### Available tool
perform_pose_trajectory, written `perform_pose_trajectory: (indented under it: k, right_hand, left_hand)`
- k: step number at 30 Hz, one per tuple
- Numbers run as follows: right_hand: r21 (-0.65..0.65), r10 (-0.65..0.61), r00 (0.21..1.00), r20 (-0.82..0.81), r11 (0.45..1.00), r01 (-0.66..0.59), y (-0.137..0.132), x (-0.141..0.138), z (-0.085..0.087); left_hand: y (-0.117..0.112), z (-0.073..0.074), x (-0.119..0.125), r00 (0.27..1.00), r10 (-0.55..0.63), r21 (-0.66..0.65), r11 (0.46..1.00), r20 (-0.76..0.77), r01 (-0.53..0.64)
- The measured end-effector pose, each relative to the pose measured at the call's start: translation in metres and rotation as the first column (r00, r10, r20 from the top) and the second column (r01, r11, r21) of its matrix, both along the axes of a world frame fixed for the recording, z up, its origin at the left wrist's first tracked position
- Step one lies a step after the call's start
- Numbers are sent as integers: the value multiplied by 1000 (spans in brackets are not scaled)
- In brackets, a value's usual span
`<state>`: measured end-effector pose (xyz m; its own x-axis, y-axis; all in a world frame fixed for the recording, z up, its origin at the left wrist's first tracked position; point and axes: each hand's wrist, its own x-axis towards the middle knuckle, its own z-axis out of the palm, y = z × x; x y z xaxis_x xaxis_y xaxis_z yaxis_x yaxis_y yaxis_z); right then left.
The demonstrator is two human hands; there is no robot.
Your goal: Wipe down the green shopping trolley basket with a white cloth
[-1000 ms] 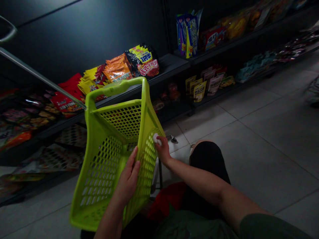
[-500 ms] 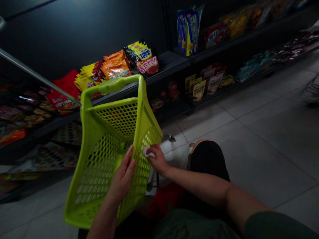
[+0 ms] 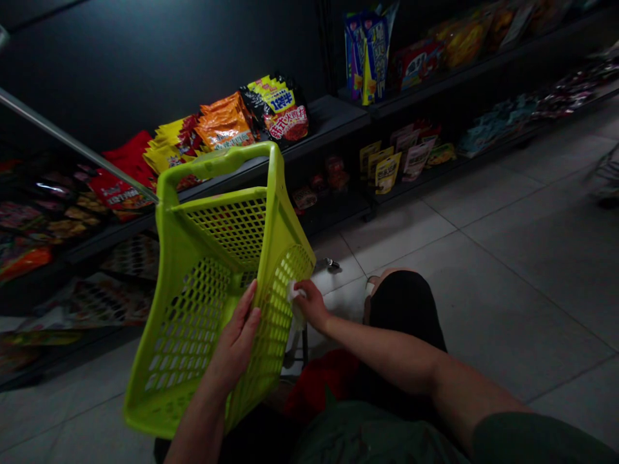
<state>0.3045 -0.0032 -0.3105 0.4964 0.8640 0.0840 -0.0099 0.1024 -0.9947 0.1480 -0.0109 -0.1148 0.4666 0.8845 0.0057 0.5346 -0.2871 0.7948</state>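
A lime-green plastic shopping basket [image 3: 203, 303] with a perforated mesh wall is tilted on its side in front of me. My left hand [image 3: 235, 341] is spread against the lower mesh wall and holds the basket. My right hand [image 3: 312, 304] pinches a crumpled white cloth or tissue [image 3: 296, 304] against the basket's side wall, near its upper corner. The cloth's lower end hangs down along the mesh. Part of the basket's underside is hidden by my left hand and forearm.
Low dark shelves of bright snack bags [image 3: 227, 125] run along the back and left. A metal rail [image 3: 77, 148] crosses the upper left. My knee in black trousers [image 3: 406, 316] and a red cloth [image 3: 319, 386] lie just right of the basket, above grey floor tiles [image 3: 498, 303].
My right hand has slid the white cloth down the basket's side wall, and the cloth now hangs looser. The basket has shifted slightly left and down in view.
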Motion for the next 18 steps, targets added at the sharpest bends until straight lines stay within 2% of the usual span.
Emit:
perform_pose_trajectory:
  k: [2,3,5,7,8,9,11,13,15,16,17,18]
  right_hand:
    - [11,109,994,9,994,-109,-8,-3,-1]
    - [4,99,995,7,995,-99,-5,4,1]
    - [-41,-74,997,-14,996,73,12,28,9]
    - [-93,-271,962,-36,959,267,34,50,19]
    - [-113,-313,949,-40,945,307,41,54,24]
    - [-120,-304,952,-36,947,298,43,53,28]
    - [-86,-189,982,-5,978,188,31,35,33]
    - [-3,-16,999,49,1000,16,4,6,35]
    - [86,183,977,113,977,-193,-22,-15,35]
    - [115,260,955,142,954,-276,-29,-18,36]
    - [130,288,945,157,942,-309,-31,-14,36]
    - [129,255,955,151,953,-275,-26,-5,36]
  left_hand:
    - [0,0,0,1000,10,7,1000,-4,-10]
    - [0,0,0,1000,14,11,1000,-6,-14]
    - [-1,1,1,1000,12,19,1000,-9,-12]
    - [-1,2,1,1000,5,27,1000,-15,-5]
    - [-1,2,2,1000,2,30,1000,-19,-1]
    - [-1,2,1,1000,0,32,999,-24,1]
    - [0,1,1,1000,2,38,999,-31,-1]
    - [1,-1,0,999,-3,49,999,-33,4]
    - [2,-3,-1,999,-14,75,997,-41,17]
    - [2,-3,-2,998,-22,95,995,-53,27]
    - [2,-3,-1,997,-29,117,992,-77,37]
    - [2,-3,-1,993,-30,143,989,-115,47]
